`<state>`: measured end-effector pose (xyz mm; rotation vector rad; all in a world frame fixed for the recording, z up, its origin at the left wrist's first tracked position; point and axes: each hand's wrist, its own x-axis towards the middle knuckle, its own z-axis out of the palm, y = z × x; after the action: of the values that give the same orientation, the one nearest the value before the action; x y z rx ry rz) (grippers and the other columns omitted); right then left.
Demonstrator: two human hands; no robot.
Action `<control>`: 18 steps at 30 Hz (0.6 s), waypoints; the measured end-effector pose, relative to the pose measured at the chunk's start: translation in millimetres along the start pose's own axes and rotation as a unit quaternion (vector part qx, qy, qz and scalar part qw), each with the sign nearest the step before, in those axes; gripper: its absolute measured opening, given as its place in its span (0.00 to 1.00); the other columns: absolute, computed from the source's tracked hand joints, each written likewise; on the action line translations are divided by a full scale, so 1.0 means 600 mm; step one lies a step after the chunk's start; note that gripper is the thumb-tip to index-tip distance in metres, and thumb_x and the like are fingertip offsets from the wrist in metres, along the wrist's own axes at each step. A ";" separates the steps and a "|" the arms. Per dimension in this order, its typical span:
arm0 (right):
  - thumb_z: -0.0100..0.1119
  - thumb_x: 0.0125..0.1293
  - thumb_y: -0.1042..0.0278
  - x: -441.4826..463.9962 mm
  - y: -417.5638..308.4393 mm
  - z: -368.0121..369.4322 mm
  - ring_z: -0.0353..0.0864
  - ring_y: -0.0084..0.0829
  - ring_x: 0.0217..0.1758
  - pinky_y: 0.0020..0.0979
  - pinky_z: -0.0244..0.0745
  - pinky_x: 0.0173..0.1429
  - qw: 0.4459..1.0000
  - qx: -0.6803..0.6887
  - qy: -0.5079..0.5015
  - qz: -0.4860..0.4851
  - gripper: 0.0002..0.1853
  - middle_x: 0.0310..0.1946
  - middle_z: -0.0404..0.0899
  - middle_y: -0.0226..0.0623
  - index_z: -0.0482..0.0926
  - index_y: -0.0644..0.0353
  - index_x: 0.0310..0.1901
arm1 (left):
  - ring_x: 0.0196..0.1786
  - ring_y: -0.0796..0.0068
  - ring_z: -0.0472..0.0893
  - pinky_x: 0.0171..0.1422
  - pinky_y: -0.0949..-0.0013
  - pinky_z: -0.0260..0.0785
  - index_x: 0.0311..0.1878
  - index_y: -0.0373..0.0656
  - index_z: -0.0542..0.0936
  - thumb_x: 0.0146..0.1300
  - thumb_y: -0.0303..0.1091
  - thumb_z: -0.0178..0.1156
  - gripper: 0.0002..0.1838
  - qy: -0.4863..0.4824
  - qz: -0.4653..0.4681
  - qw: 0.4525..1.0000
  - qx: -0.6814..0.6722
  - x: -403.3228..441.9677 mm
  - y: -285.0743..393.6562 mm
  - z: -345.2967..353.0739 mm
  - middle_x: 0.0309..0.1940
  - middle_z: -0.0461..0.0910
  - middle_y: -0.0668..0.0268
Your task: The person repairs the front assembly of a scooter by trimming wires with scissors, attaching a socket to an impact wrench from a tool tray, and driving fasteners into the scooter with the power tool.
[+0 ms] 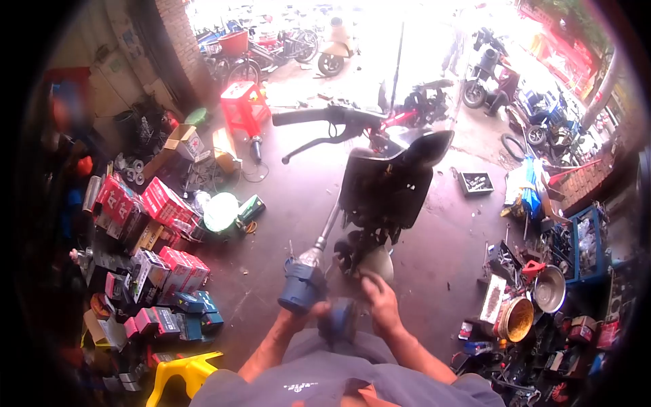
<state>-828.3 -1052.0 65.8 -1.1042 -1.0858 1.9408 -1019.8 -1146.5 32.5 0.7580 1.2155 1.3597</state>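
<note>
My left hand [302, 317] is closed around the handle of a blue power wrench [300, 285]. Its long metal extension bar [331, 220] points up and away, alongside a dark scooter part [386, 190] below the handlebar. A blue block [339, 317], perhaps the tool's battery, shows between my hands. My right hand [382, 302] has its fingers bent against a pale rounded part [376, 263] low on the scooter; the exact hold is partly hidden. Above, a handlebar grip [298, 118] and brake lever [315, 146] stick out leftward.
Red battery boxes [166, 199] and other cartons crowd the left. A red stool [244, 108] stands behind; a yellow stool [178, 376] is close on my left. At right lie a parts tray [476, 183], a metal bowl [549, 289] and loose tools. Parked scooters line the bright doorway.
</note>
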 end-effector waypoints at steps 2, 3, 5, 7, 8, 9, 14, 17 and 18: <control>0.51 0.74 0.62 0.039 0.013 0.022 0.77 0.31 0.56 0.32 0.73 0.59 0.980 0.169 -0.052 0.095 0.21 0.55 0.77 0.37 0.71 0.63 0.63 | 0.48 0.68 0.81 0.54 0.66 0.76 0.62 0.39 0.70 0.48 0.26 0.74 0.36 -0.047 0.014 0.997 -0.064 0.001 0.038 0.006 0.50 0.78 0.61; 0.50 0.75 0.61 0.043 0.009 0.042 0.77 0.31 0.54 0.33 0.73 0.58 0.975 0.173 -0.097 0.099 0.19 0.52 0.77 0.36 0.71 0.61 0.61 | 0.49 0.69 0.80 0.55 0.66 0.75 0.62 0.39 0.71 0.49 0.27 0.74 0.36 -0.066 0.019 0.993 -0.096 0.003 0.063 0.015 0.50 0.78 0.62; 0.48 0.76 0.60 0.042 -0.028 0.092 0.78 0.29 0.48 0.34 0.74 0.54 0.990 0.047 -0.135 -0.014 0.14 0.45 0.77 0.34 0.73 0.58 0.55 | 0.53 0.68 0.79 0.58 0.66 0.74 0.65 0.40 0.69 0.51 0.28 0.74 0.37 -0.055 0.100 0.989 -0.096 0.000 0.055 0.001 0.54 0.77 0.61; 0.48 0.77 0.59 0.044 -0.047 0.139 0.78 0.28 0.44 0.34 0.75 0.52 0.996 0.067 -0.062 -0.025 0.11 0.40 0.78 0.33 0.75 0.56 0.49 | 0.54 0.67 0.79 0.58 0.65 0.74 0.67 0.41 0.68 0.51 0.29 0.74 0.38 -0.088 0.095 0.987 -0.097 -0.007 0.087 -0.005 0.56 0.76 0.61; 0.48 0.77 0.59 0.058 -0.039 0.159 0.78 0.28 0.44 0.35 0.75 0.52 0.973 0.218 -0.027 0.069 0.11 0.39 0.79 0.33 0.75 0.55 0.48 | 0.54 0.67 0.79 0.58 0.65 0.74 0.67 0.41 0.68 0.52 0.29 0.74 0.39 -0.106 0.096 0.985 -0.097 -0.005 0.104 -0.012 0.57 0.76 0.60; 0.46 0.77 0.57 0.093 -0.023 0.179 0.79 0.30 0.44 0.38 0.75 0.52 0.930 0.362 0.047 -0.038 0.12 0.38 0.80 0.33 0.76 0.55 0.46 | 0.54 0.67 0.79 0.58 0.64 0.74 0.67 0.42 0.68 0.52 0.29 0.74 0.39 -0.107 0.140 0.984 0.003 0.001 0.106 -0.034 0.57 0.76 0.60; 0.44 0.77 0.51 0.164 -0.018 0.180 0.81 0.36 0.47 0.43 0.75 0.57 0.843 0.529 -0.084 -0.050 0.17 0.41 0.82 0.36 0.78 0.54 0.45 | 0.54 0.68 0.79 0.58 0.62 0.73 0.67 0.43 0.70 0.55 0.32 0.72 0.35 -0.157 0.029 0.983 -0.086 -0.024 0.140 -0.123 0.57 0.76 0.60; 0.52 0.72 0.43 0.156 -0.045 0.228 0.81 0.35 0.44 0.41 0.75 0.54 0.839 0.532 -0.113 -0.028 0.20 0.36 0.82 0.34 0.80 0.52 0.39 | 0.46 0.69 0.80 0.51 0.64 0.75 0.64 0.39 0.70 0.51 0.34 0.72 0.36 -0.115 0.013 0.993 -0.029 -0.017 0.128 -0.164 0.47 0.79 0.58; 0.54 0.70 0.42 0.153 -0.057 0.254 0.81 0.35 0.43 0.41 0.74 0.53 0.836 0.541 -0.094 -0.024 0.20 0.35 0.82 0.33 0.80 0.52 0.37 | 0.45 0.71 0.80 0.50 0.65 0.75 0.63 0.39 0.70 0.51 0.33 0.72 0.35 -0.109 0.005 0.994 -0.020 -0.018 0.130 -0.171 0.46 0.79 0.59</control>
<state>-999.6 -1012.2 109.8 -0.2368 0.0331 2.1350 -1137.1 -1170.9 81.2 0.8604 1.0104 1.2697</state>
